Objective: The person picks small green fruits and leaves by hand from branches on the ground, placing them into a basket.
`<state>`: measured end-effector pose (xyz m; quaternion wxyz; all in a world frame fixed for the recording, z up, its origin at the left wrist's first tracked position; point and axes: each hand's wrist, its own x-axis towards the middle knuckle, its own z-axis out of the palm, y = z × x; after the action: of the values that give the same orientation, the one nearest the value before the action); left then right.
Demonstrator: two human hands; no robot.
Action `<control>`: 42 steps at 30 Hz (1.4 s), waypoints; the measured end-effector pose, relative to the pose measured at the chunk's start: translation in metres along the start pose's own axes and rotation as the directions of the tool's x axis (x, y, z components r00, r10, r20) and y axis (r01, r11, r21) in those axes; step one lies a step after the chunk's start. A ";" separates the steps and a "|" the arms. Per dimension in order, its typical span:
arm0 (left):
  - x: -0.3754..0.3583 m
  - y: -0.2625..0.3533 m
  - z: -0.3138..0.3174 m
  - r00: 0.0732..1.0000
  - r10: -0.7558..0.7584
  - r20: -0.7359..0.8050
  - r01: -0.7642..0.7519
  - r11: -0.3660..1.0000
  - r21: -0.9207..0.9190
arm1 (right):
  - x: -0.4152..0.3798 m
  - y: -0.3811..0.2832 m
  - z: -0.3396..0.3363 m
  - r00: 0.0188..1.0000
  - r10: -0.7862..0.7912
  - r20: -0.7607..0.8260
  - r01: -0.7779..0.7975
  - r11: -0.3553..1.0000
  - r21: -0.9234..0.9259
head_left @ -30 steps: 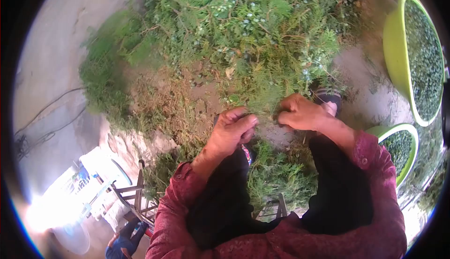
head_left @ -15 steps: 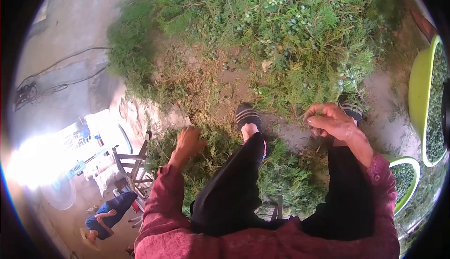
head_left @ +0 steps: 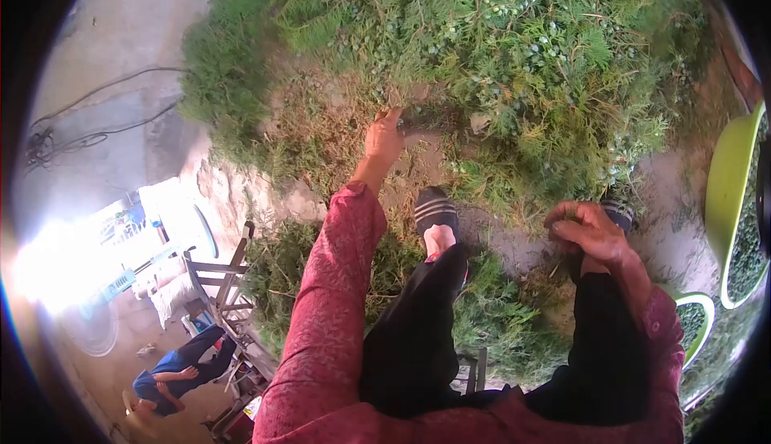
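My left hand (head_left: 384,140) is stretched forward to the littered ground beside the green cuttings. Its fingers are drawn together at the tips, and what they pinch, if anything, is too small to make out. Past the fingertips lies a heap of leafy evergreen branches (head_left: 498,50) with small pale blue-green berries. My right hand (head_left: 593,231) hovers near my right shoe, palm side inward, with its fingers curled against the thumb. Whatever it holds is hidden. Brown dry trimmings (head_left: 321,130) cover the soil left of the left hand.
A lime-green basin (head_left: 729,171) filled with small green pieces stands at the right edge, a second green-rimmed container (head_left: 707,315) below it. More cuttings (head_left: 498,307) lie between my legs. At left are a wooden chair (head_left: 233,271), black cables (head_left: 96,135) and a person in blue (head_left: 173,372).
My left hand has moved forward and right, from above the near cuttings to the littered ground by the heap. My right hand stays curled near the right shoe. The view has shifted slightly.
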<state>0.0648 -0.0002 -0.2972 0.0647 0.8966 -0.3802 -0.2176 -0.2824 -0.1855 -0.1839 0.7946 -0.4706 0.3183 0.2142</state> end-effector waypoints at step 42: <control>-0.093 0.146 -0.027 0.835 0.518 0.184 -0.167 0.558 -0.813 | 0.058 0.005 0.027 0.950 -0.003 0.312 -0.157 0.858 0.488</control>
<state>-0.0755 -0.0382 -0.2002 0.4020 0.6212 -0.4260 -0.5207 -0.2364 -0.1564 -0.2185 0.9199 -0.1933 0.2570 0.2242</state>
